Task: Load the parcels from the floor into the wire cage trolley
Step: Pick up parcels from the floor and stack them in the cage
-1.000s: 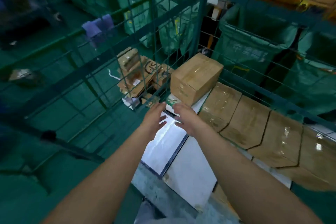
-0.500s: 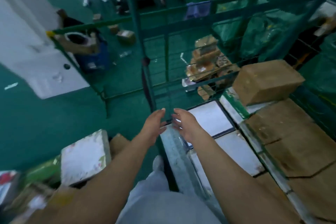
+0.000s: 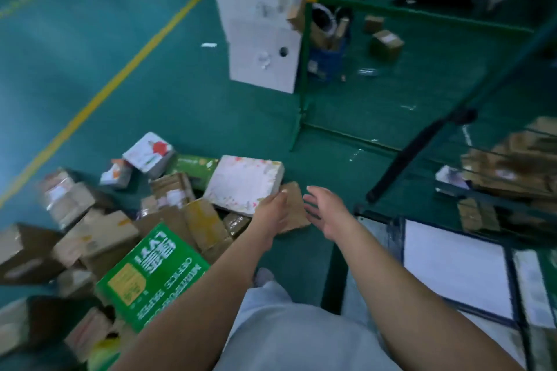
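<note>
we see two hands over the parcel heap: our left hand [image 3: 272, 212] and right hand [image 3: 327, 212], fingers spread loose, holding nothing; one white parcel [image 3: 242, 182], one green box [image 3: 153, 275].

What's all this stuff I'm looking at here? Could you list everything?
parcel pile: many, mostly brown cardboard, on the floor at left
green box: one, green with white lettering, front of the pile
white flat box: one, white with speckles, top of the pile
wire cage trolley: one, dark green frame, right, white parcels inside
white pillar: one, centre back
yellow line: one, on the green floor
left hand: one, at the white box's edge
right hand: one, open, beside it
</note>
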